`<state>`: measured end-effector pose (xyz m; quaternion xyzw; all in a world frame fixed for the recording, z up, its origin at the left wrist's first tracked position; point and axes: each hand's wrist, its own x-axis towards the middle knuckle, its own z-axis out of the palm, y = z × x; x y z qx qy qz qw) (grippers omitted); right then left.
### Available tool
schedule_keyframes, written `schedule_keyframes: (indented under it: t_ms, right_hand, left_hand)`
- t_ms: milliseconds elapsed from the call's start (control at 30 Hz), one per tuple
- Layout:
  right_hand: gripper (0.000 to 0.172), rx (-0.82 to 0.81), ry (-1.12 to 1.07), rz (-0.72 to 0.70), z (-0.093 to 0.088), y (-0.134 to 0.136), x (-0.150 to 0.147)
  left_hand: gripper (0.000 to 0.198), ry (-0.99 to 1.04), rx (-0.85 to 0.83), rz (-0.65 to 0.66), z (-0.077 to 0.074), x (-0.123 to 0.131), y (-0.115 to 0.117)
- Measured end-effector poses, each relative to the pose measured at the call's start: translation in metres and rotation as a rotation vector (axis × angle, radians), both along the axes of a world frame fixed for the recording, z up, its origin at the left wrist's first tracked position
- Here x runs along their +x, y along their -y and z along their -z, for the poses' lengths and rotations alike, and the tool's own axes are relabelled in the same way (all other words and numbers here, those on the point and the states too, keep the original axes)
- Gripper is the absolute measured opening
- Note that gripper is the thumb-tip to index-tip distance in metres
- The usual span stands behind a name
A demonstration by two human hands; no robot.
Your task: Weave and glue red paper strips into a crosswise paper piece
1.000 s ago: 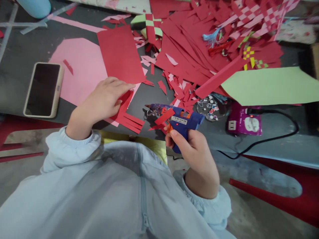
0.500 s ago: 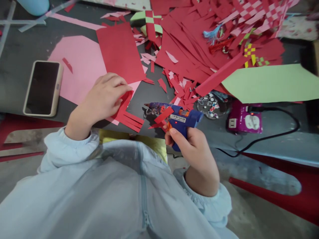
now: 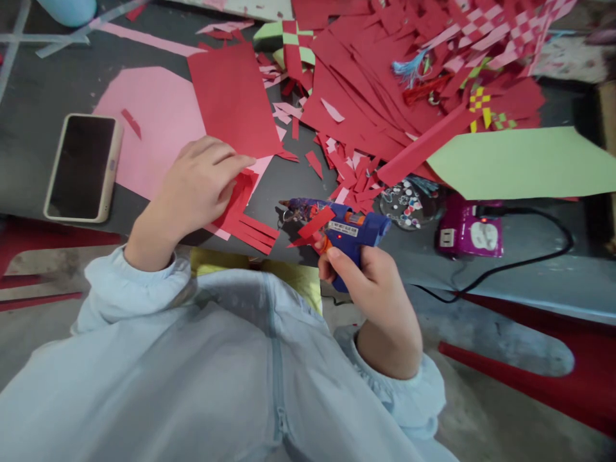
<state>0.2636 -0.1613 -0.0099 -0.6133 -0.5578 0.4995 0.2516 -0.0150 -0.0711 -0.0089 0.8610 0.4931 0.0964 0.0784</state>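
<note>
My right hand grips a blue glue gun with an orange trigger, its nozzle pointing left; a short red paper strip sticks to the gun near the nozzle. My left hand lies with curled fingers on a bundle of red paper strips at the near edge of the dark table, pinching their upper ends. A red paper sheet and a pink sheet lie just beyond this hand.
A phone lies screen-up at the left. A big heap of red paper and woven pieces fills the back right, with a green sheet over its edge. A purple power strip with a black cable and a dish of small beads sit right of the gun.
My left hand has shifted slightly up and left on the red strips, fingers curling more. The right hand with the glue gun has stayed nearly still.
</note>
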Motion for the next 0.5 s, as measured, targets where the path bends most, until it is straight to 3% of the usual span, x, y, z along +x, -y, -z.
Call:
schedule_keyframes:
  t_ms: [500]
  right_hand:
    - [0.034,0.019,0.000,-0.006,0.0040,0.0013,-0.0010]
  left_hand:
    - [0.044,0.100,-0.023,-0.029,0.0040,-0.0072,-0.0026]
